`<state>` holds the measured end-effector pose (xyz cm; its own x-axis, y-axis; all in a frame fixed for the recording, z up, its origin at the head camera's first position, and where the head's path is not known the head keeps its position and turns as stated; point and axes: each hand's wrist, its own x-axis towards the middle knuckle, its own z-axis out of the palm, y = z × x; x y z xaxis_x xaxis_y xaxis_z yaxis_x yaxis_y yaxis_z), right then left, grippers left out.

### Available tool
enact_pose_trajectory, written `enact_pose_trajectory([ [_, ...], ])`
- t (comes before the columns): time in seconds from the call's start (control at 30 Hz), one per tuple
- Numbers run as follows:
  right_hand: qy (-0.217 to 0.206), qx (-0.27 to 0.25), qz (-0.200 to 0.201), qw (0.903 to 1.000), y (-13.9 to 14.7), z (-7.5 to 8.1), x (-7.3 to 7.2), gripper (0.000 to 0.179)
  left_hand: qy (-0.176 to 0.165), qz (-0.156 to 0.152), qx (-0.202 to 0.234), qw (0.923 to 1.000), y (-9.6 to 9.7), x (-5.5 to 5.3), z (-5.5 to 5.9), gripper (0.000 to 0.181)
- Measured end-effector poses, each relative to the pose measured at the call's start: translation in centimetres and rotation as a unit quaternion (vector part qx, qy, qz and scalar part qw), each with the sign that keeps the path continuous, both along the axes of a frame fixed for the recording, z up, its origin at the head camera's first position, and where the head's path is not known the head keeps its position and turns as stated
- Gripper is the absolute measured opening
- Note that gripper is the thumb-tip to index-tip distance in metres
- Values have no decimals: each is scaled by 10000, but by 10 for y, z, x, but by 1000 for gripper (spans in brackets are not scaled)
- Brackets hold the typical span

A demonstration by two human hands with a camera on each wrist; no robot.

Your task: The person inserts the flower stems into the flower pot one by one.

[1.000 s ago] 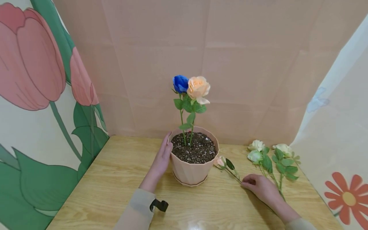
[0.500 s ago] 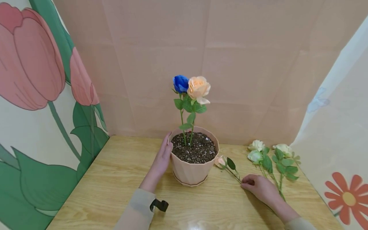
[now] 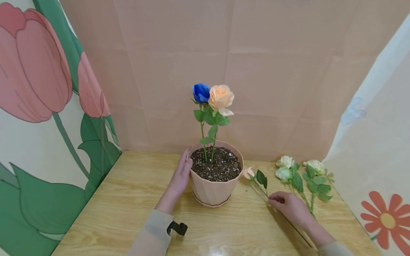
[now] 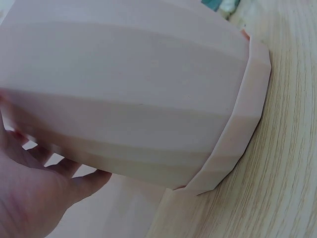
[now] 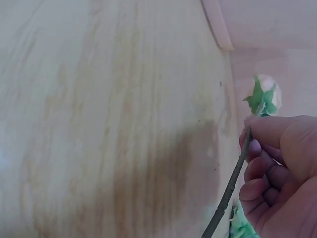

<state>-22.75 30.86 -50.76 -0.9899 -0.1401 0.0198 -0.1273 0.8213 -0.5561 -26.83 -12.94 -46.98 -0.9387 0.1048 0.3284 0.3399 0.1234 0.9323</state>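
A pink flowerpot (image 3: 212,192) full of dark soil (image 3: 221,167) stands on a saucer. Upright in the soil are a blue rose (image 3: 201,93) and a peach rose (image 3: 221,97). My left hand (image 3: 180,174) rests against the pot's left side with its fingers extended; the left wrist view shows fingers (image 4: 91,182) along the pot wall (image 4: 129,89). To the right of the pot, my right hand (image 3: 292,208) pinches the stem (image 5: 225,198) of a pale pink rose (image 3: 248,173) between thumb and fingertips. Its bloom lies near the pot, and its lower stem passes under the hand.
Several cream-white roses (image 3: 285,173) with green leaves lie at the right of the wooden table (image 3: 134,199). A pink backdrop (image 3: 173,71) rises behind the table, with flower-printed panels (image 3: 38,89) at both sides. A black strap (image 3: 177,228) is on the left sleeve.
The pink rose has lifted a little off the table and turned in my right hand, its bloom shifting slightly right and its stem end coming into view. The left hand has stayed on the pot.
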Motion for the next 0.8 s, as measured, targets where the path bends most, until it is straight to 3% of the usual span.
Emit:
enact_pose_trajectory([
  [0.23,239,-318,-56,9992,-7,19,5,30,4,-32,51,10000,0,1,1,58],
  [0.53,1023,-744,-142,9919,-16,48,7,24,2,1,-10,10000,0,1,1,58],
  [0.8,1252,-945,-306,9871,-27,79,9,32,-2,-1,-45,10000,-1,0,0,58],
])
